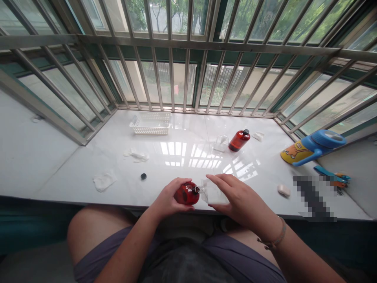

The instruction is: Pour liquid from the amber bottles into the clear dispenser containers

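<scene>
So I've got this rounded see-through red bottle right at the near edge of the white, glossy marble-look counter, and I'm using it as the middle of the clock, 12 being away from the person. The left hand is curled round it in a C, fingers over the far side and thumb on the near side, so only part closed and holding it. It looks leaned toward 3 o'clock.

At 3, the right hand has a clear square-sided bottle lying sideways, fingers stretched along the far side, thumb below, grip half open around it. Its neck points at 9 and meets the red one's mouth; can't tell if it goes inside. There's a whitish patch on it, label or contents, no idea. Both wrists angle inward, and the right one wears a thin cord bracelet.

Label-wise: the blue-and-yellow handled tumbler between 2 and 3 has an orange cartoon character; any lettering is too small to read.

Further round: small round black cap at 10, crumpled white tissue at 9, white perforated plastic basket at 11, another red bottle with a black cap between 1 and 2. Metal window bars run across 12.
</scene>
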Demonstrator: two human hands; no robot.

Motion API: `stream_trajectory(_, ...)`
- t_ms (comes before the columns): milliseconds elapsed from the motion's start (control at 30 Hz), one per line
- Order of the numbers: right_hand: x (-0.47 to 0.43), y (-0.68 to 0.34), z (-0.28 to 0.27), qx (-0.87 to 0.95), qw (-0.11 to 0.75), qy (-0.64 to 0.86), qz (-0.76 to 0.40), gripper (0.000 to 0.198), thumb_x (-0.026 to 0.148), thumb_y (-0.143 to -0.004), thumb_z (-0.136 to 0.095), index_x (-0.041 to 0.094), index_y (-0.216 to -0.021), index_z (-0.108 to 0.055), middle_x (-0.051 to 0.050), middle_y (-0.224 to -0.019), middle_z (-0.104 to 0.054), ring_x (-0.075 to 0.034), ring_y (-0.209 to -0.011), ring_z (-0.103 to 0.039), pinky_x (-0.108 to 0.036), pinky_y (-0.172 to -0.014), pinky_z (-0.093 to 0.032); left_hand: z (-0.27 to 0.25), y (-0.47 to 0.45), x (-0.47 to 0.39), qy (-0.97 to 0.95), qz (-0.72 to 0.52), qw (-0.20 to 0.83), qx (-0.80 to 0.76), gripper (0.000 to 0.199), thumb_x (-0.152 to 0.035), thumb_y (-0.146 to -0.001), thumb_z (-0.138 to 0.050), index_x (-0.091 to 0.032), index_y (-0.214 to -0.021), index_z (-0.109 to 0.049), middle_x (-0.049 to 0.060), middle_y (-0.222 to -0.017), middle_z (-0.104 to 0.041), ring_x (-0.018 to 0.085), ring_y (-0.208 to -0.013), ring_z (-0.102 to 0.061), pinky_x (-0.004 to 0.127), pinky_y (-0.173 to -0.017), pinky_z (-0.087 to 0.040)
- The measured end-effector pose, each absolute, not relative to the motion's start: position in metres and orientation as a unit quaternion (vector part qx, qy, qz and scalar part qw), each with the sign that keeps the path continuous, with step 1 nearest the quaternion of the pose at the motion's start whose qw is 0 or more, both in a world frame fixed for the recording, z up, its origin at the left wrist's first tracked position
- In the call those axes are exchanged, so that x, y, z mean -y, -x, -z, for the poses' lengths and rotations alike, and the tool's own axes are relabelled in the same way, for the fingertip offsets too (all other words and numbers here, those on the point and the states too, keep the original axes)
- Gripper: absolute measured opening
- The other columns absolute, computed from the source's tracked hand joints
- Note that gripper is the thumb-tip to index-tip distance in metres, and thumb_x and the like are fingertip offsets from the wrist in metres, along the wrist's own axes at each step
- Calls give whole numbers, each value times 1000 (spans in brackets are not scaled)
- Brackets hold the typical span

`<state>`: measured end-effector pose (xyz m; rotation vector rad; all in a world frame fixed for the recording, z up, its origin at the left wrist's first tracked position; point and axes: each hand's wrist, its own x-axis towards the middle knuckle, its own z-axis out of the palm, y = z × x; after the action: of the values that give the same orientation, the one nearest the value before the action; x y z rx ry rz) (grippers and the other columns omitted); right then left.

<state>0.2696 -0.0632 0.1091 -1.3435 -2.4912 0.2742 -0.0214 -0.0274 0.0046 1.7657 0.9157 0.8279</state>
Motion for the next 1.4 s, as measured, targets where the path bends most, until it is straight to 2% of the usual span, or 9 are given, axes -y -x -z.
stream_trajectory(1400,61,-269,-114,874,132,460,-83,88,20,-86,-85,29,-163,-42,-14,-139,-66,-35,-123,-67,-55,-101,-63,-5,21,28,-723,-338,470,-377,91,-38,-67,-104,-32,-148,-61,9,-142,-69,33,-130,-69,48,-115,-56)
